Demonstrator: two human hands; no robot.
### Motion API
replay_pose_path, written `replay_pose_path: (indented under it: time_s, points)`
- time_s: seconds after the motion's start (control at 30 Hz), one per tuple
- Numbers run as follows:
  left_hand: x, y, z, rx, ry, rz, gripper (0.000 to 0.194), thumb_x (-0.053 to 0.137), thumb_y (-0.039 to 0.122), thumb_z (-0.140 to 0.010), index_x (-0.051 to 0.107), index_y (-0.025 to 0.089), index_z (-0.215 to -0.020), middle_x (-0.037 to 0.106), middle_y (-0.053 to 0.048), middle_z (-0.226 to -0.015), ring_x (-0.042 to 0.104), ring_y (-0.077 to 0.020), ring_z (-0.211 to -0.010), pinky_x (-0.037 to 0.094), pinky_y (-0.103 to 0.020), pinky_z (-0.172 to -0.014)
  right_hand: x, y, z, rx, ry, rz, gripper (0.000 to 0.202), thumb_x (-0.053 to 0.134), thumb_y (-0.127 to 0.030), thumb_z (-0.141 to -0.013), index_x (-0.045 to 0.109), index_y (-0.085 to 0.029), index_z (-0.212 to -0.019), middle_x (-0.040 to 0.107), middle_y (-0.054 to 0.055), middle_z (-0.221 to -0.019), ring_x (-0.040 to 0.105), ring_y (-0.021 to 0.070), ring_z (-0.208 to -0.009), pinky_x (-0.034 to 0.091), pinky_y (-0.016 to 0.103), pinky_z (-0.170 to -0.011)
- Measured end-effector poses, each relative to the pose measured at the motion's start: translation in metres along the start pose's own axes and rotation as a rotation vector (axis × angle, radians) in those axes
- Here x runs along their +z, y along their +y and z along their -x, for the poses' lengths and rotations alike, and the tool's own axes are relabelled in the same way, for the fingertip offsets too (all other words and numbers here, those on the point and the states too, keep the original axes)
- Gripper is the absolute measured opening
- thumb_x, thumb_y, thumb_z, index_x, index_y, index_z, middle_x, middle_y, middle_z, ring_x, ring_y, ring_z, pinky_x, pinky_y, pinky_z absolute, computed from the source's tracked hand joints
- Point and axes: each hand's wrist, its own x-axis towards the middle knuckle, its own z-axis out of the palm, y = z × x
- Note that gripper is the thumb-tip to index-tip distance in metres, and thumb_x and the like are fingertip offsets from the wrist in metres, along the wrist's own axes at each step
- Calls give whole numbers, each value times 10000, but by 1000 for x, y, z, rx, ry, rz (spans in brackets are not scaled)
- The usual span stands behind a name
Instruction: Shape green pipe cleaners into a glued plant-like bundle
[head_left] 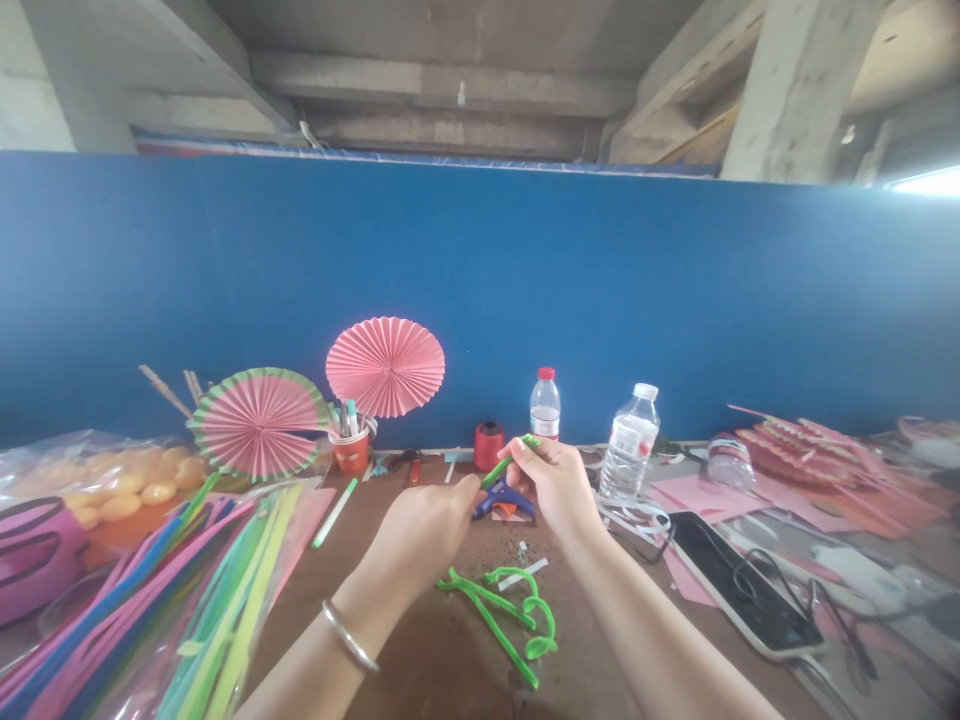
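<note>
A short length of green pipe cleaner (496, 471) is stretched between my two hands, above the middle of the table. My left hand (439, 515), with its fingers closed, grips the lower end. At the upper end, my right hand (551, 480) pinches it between thumb and finger. Just behind the hands lies a blue tool (510, 497) that looks like a glue gun, partly covered by them. Below them, bent green pipe cleaners (495, 612) rest on the table, some curled into hooks at their ends.
Bagged coloured pipe cleaners (225, 620) lie at left. Pink paper fans (385, 368) stand behind, beside a red cup (350, 452) of pens. Bottles (631, 440) stand at the back right. A phone (739, 580) with cables lies at right. A blue partition (480, 260) closes the back.
</note>
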Motion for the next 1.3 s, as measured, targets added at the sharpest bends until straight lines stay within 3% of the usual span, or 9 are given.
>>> replay_pose_path:
  time_s: [0.23,0.4,0.5,0.7,0.8,0.97,1.1,1.23,1.3]
  points:
    - [-9,-3,1,-45,77,69,254,312,304,-880,546,212,-843,589,-40,-561,558,-194,-495,225,-245,-456,-3,-1,-2,116,-36,-253,210,677,-332,-687,638,-129,-719,564,-9,-533,413,53,-416,315,168,-357]
    - [-14,-9,-1,-77,77,168,235,299,277,-883,524,216,-848,604,-30,-640,570,-189,-583,269,-238,-500,-2,5,-4,159,-149,-158,261,651,-379,-700,637,-122,-742,599,14,-611,452,53,-433,345,172,-388]
    - [-16,-15,-2,-156,131,257,269,281,308,-885,493,211,-750,537,6,-573,513,-161,-523,276,-239,-505,-5,7,-5,146,-228,91,241,618,-357,-717,631,-161,-857,614,0,-630,487,70,-450,367,189,-432]
    - [-11,-29,-5,-324,228,743,315,306,380,-860,469,196,-663,449,36,-529,438,-130,-489,313,-237,-498,-8,32,-2,50,-586,1152,114,572,-220,-665,682,-191,-671,658,11,-624,570,141,-577,371,227,-542]
    - [-8,-33,-6,-371,155,1043,300,362,392,-840,521,181,-697,528,10,-615,511,-132,-586,357,-232,-526,1,59,7,78,-682,1176,109,651,-261,-597,695,-200,-676,669,6,-619,577,139,-563,353,209,-510]
    - [-15,-36,-4,-423,80,1169,299,499,432,-768,631,166,-801,586,-31,-773,480,-114,-600,336,-217,-493,14,92,17,73,-636,1188,34,639,-163,-558,660,-165,-584,651,33,-597,563,158,-550,314,225,-492]
    - [-15,-43,-4,-419,25,1178,284,530,409,-742,639,170,-849,592,-20,-766,446,-82,-523,341,-214,-483,5,84,3,28,-531,1068,53,594,-190,-622,632,-171,-653,636,8,-639,551,134,-596,330,212,-532]
    - [8,-63,-1,-465,-160,658,248,552,412,-690,630,178,-664,550,21,-519,488,-126,-468,344,-241,-482,-11,63,-16,29,-393,923,77,539,-225,-689,568,-156,-668,558,-16,-562,497,107,-511,329,207,-491]
    - [21,-70,-1,-501,-216,574,195,670,315,-554,572,163,-482,489,16,-376,479,-159,-390,338,-270,-452,-15,56,-20,36,-371,838,103,511,-259,-728,545,-161,-723,549,-22,-583,499,97,-495,351,196,-473]
